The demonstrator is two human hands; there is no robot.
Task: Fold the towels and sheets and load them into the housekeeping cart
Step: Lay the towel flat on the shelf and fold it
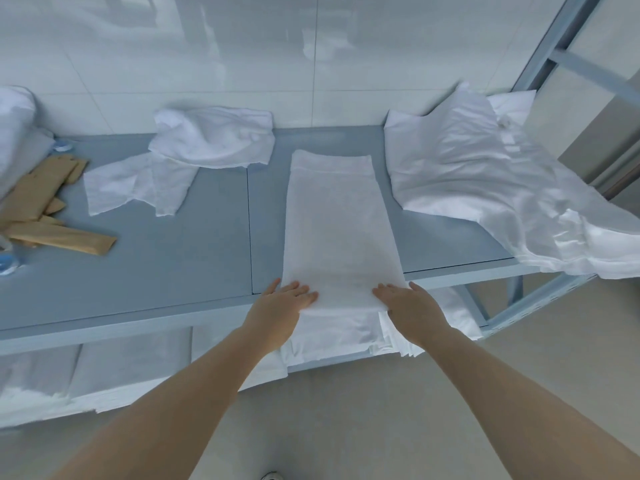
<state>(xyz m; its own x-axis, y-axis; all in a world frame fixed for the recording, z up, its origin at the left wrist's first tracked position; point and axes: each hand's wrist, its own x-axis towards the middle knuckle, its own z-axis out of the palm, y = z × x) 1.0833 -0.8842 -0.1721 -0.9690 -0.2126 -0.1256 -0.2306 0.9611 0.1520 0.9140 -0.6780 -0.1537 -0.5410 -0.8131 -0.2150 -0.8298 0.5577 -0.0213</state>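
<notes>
Your fingers [301, 292] are straight and flat on both hands, gripping nothing: left hand [282, 306] and right hand [410, 308] press the near end of the folded towel [341, 220], one at each side. The towel is a long narrow strip running from the surface's [173, 258] near edge toward the far edge, near end hanging slightly over. My read: lengthwise folds done, cross folds still to do. Left to fold: crumpled towels [207, 143] at the far edge, left of the strip, and the rumpled sheet [485, 188] at the right end. Folded linen [346, 337] sits on the lower shelf. No cart visible, so loading looks not started.
</notes>
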